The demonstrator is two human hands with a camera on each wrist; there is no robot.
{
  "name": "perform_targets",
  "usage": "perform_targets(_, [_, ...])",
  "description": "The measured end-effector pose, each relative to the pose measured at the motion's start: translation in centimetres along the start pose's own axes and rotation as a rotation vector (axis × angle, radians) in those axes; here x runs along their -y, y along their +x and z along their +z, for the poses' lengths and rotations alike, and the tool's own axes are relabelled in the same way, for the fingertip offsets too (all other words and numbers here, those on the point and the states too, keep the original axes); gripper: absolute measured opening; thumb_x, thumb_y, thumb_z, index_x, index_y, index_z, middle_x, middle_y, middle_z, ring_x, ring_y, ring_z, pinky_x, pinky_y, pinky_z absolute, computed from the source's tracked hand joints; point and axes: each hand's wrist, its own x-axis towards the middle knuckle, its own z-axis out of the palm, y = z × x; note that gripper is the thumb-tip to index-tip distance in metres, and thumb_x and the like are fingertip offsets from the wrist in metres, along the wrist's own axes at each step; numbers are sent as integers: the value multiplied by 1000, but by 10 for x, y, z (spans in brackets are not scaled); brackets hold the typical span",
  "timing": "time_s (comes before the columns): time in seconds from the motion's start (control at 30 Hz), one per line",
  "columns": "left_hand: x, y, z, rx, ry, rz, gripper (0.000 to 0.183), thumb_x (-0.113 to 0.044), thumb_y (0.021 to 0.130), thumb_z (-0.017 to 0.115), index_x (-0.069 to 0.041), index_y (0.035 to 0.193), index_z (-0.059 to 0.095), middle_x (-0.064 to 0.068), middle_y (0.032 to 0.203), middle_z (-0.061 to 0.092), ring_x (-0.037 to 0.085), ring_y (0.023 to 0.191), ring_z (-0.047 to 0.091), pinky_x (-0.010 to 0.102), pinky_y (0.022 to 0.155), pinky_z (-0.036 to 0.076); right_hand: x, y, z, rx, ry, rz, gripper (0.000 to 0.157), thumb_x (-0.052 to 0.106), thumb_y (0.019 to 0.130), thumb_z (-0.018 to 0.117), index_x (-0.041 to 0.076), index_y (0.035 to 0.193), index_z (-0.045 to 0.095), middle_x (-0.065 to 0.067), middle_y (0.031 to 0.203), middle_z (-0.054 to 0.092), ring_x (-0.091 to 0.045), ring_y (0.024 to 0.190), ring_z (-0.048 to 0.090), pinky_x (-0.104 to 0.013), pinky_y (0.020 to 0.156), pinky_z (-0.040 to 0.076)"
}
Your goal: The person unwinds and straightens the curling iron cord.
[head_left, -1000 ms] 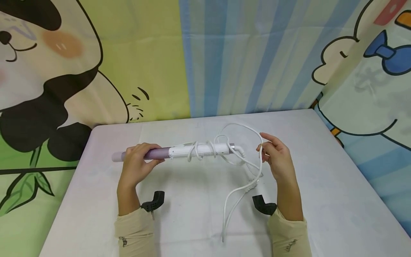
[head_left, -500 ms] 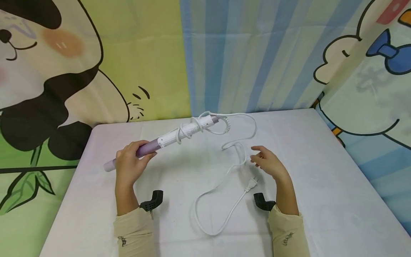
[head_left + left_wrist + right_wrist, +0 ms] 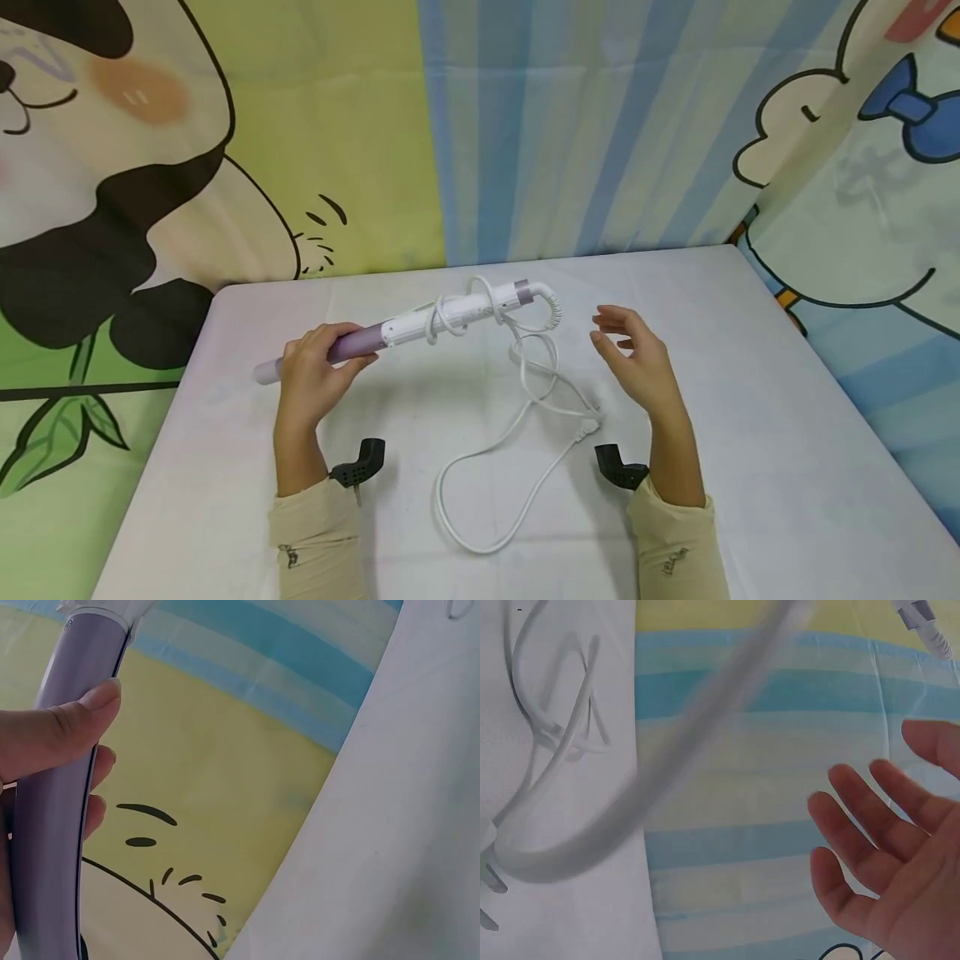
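My left hand (image 3: pixel 315 375) grips a purple and white hair straightener (image 3: pixel 422 324) by its purple end, holding it tilted up to the right above the table. In the left wrist view my thumb lies across the purple body (image 3: pixel 52 825), with fingertips showing behind. The white cord (image 3: pixel 480 551) loops around the white part, then hangs onto the table in loose loops. Its two-pin plug (image 3: pixel 587 429) is near the right side of those loops. My right hand (image 3: pixel 639 367) is apart from the cord, fingers loosely bent; in the right wrist view its palm (image 3: pixel 922 892) holds nothing.
A white-covered table (image 3: pixel 750 400) lies under both hands. Behind it hangs a cartoon-printed cloth (image 3: pixel 360 133), and another printed cloth (image 3: pixel 900 250) stands along the right side. Black wrist mounts (image 3: pixel 360 463) sit on both forearms.
My right hand has let go of the cord, dipped, then risen again. The straightener's white end swung up and away, then came partway down. The cord dropped into looser loops on the table.
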Motion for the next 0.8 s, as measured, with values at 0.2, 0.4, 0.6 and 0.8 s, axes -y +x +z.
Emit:
perform_targets(0.2, [-3,0,6,28,-1,-24,39,-13,65,81,-3,99,63,16,94,67,32,88,60,38,74,28,10,2,22,362,-26,-18,52,32,92,53,7,135,39,-13,128,53,-29,117,50,-49,91,40])
perform_targets(0.4, [-6,0,11,27,20,-20,40,-16,66,81,-4,100,63,15,95,67,31,89,61,39,74,29,24,0,51,475,33,10,60,32,90,56,4,138,34,-8,110,64,-21,102,59,-41,87,45])
perform_targets(0.6, [-7,2,13,26,72,-39,40,-18,68,80,-5,101,63,15,97,66,32,90,60,40,74,29,31,-2,62,448,203,40,51,12,87,60,-2,130,36,-8,88,60,-16,80,56,-25,71,46])
perform_targets(0.8, [-8,3,12,46,127,-32,38,-16,66,81,-7,100,64,14,94,67,31,87,59,42,76,30,38,-7,44,290,410,-29,43,-3,89,47,-4,129,33,-17,86,56,-17,74,61,-23,71,49])
